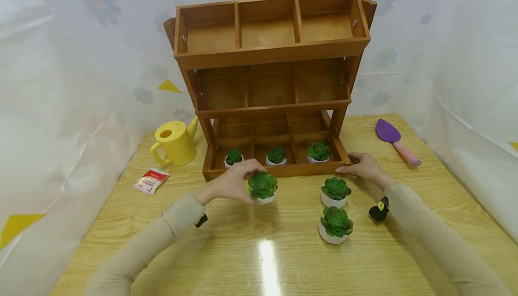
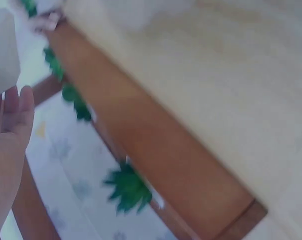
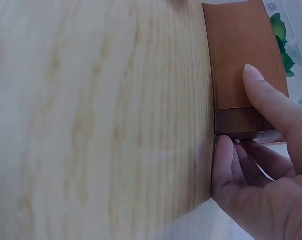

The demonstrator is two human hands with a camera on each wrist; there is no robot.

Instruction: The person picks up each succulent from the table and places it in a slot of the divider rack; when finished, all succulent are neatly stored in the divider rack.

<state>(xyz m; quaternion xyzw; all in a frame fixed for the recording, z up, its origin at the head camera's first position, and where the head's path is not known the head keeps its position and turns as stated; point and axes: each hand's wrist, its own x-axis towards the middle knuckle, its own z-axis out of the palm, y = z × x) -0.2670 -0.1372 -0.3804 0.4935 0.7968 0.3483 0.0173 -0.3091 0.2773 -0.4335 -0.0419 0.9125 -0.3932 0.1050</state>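
Observation:
My left hand (image 1: pixel 230 182) holds a potted succulent (image 1: pixel 263 185) above the table, in front of the wooden shelf (image 1: pixel 271 53). Its white pot (image 2: pixel 3 55) shows between thumb and fingers in the left wrist view. At the shelf's lower right front corner, my right hand (image 1: pixel 364 168) grips the wood, thumb on the front face and fingers against the side, as the right wrist view shows. Three small succulents in white pots, left (image 1: pixel 233 157), middle (image 1: pixel 277 155) and right (image 1: pixel 318 152), sit in the bottom tier's front compartments.
Two more potted succulents, one farther back (image 1: pixel 335 191) and one nearer (image 1: pixel 335 225), stand right of centre. A yellow watering can (image 1: pixel 178 145) and a red-and-white packet (image 1: pixel 151 180) lie left of the shelf. A purple trowel with a pink handle (image 1: pixel 396 141) rests at the right.

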